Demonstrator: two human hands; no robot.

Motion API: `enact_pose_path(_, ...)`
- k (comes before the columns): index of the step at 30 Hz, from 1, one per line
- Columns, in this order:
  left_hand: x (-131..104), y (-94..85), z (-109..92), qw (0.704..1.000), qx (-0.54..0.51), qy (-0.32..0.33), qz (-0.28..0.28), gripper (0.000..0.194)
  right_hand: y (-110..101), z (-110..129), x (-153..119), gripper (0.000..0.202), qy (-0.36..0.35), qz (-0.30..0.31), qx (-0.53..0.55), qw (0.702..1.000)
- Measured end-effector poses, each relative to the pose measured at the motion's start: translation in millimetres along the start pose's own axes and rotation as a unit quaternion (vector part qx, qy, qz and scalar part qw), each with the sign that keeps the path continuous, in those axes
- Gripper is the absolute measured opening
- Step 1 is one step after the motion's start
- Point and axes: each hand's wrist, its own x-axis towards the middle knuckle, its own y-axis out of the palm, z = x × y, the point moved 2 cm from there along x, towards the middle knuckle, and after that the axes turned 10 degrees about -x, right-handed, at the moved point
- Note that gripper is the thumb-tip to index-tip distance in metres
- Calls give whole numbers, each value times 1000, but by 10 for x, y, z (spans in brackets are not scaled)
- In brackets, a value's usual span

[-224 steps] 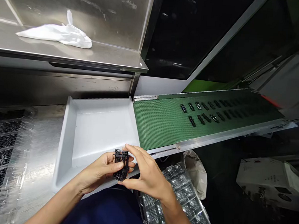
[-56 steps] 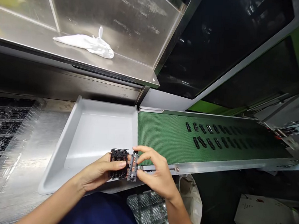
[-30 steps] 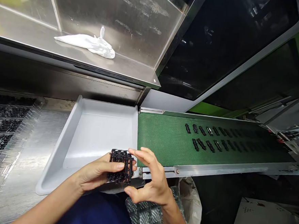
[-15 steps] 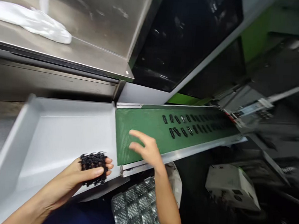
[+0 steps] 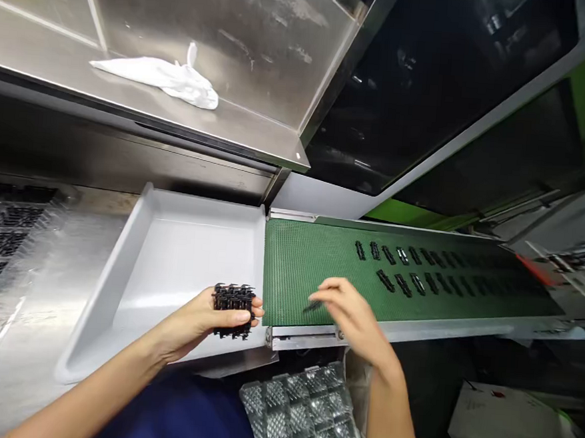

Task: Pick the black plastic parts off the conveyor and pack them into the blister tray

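Note:
A stack of black plastic parts point(image 5: 234, 298) is held in my left hand point(image 5: 198, 319), thumb across the front, over the near right edge of a white tray point(image 5: 185, 248). My right hand point(image 5: 353, 317) is above the near edge of the green conveyor belt point(image 5: 294, 259), its thumb and fingers pinched on one small black part point(image 5: 312, 306). Farther right on the belt, several black parts point(image 5: 401, 283) lie in two rows; a few show shiny, light surfaces.
Below the belt is a clear plastic blister tray point(image 5: 303, 413). A white cloth-like item point(image 5: 172, 80) lies on the metal shelf point(image 5: 258, 143). Clear trays with dark parts point(image 5: 1, 232) are at far left. A white box point(image 5: 508, 427) stands lower right.
The view has shifted left, so the scene appears farther right. My right hand has gone from open and apart to pinched on a black part. My left hand keeps its stack.

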Motion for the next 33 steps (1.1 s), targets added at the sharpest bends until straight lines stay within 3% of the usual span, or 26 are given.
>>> enact_pose_path(1,-18,16,-1,1000,5,-10,12,22,57,254,-40,40,-88,19,25,996)
enact_pose_path(3,-52,38,33,999,7,-26,29,17,168,651,-83,45,-187,21,41,981)
enact_pose_path(6,-104,41,149,997,-44,-54,27,22,314,920,-62,36,-202,-51,72,975)
enact_pose_path(8,-143,36,238,992,-99,-75,12,26,387,947,-48,27,-175,-103,124,971)
enact_pose_path(10,-181,36,311,988,-138,-74,-9,27,444,936,-57,27,-143,-113,175,968)
enact_pose_path(14,-232,49,399,985,-168,-33,-33,35,497,943,-115,41,-140,-19,225,964)
enact_pose_path(17,-262,47,440,987,-156,-8,-40,36,482,942,-149,59,-146,16,212,966)
enact_pose_path(22,-371,-1,496,986,-155,15,-52,35,503,936,-157,73,-199,39,182,962)
enact_pose_path(26,-514,-64,528,977,-205,7,-51,29,628,982,-118,84,-226,32,276,934)
enact_pose_path(29,-636,-128,530,972,-235,5,-33,35,733,1100,-75,86,-265,51,326,906)
enact_pose_path(33,-845,-248,482,970,-238,30,-34,43,812,1342,-16,89,-302,77,286,906)
